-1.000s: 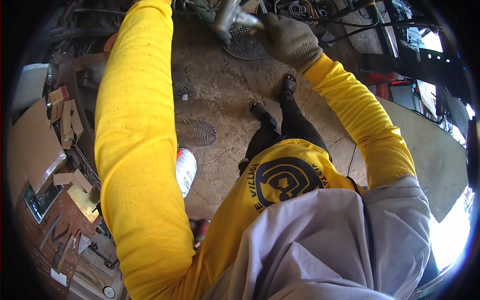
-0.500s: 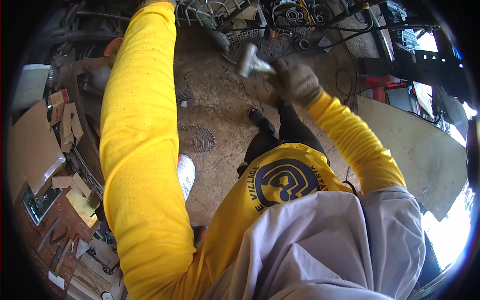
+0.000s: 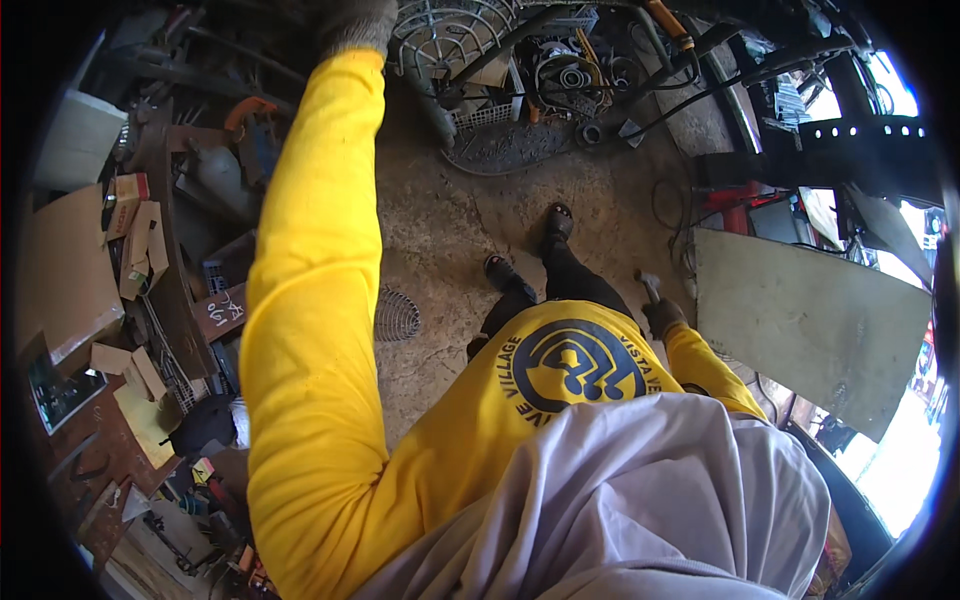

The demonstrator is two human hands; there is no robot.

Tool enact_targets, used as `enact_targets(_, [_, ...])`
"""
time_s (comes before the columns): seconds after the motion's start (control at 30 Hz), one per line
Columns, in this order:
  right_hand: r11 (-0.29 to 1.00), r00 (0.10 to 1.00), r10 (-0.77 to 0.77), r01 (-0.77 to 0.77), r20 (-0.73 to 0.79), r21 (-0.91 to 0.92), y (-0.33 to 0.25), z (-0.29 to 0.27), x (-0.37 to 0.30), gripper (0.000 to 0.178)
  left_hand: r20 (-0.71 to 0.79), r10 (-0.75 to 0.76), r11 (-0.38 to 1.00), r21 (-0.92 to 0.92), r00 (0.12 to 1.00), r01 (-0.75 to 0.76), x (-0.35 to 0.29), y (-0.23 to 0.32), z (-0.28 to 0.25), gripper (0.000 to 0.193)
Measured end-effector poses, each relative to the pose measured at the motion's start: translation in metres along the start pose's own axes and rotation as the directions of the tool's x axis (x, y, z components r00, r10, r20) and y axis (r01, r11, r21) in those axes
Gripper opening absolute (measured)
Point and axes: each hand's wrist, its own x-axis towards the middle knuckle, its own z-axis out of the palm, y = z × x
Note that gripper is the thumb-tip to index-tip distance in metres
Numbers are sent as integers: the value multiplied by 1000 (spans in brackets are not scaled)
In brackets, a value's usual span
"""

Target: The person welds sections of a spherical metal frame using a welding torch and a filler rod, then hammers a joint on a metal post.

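My right hand [image 3: 664, 317], in a brownish glove, hangs low beside my right leg. Its fingers are wrapped round a hammer [image 3: 652, 287], whose pale metal end juts out past the glove. My left arm in a yellow sleeve reaches far forward. At its end my gloved left hand [image 3: 358, 24] is at the top edge of the picture, next to a round wire cage [image 3: 455, 40]. The left fingers are dark and cut off by the edge, so what they touch cannot be made out.
A dark round pan [image 3: 515, 148] with small bits lies ahead, among cables and metal parts. At left a brown workbench [image 3: 95, 425] bears cardboard pieces and tools. A large grey sheet panel [image 3: 800, 305] stands at right. A domed wire piece [image 3: 398, 316] lies on the concrete floor.
My right hand has swung down and back towards my side with the hammer still in it. My left arm has shifted a little to the right in the view, showing more of the glove.
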Motion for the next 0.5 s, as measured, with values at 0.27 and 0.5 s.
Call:
enact_targets(0.27, [967, 974, -105, 148, 202, -208, 26, 25, 52, 39, 392, -433, 426, -704, 812, 568, -283, -53, -55, 21])
enact_targets(0.5, [134, 688, -637, 544, 349, -828, 17, -13, 89, 40, 683, -495, 692, -65, 537, 719, -523, -33, -75, 30])
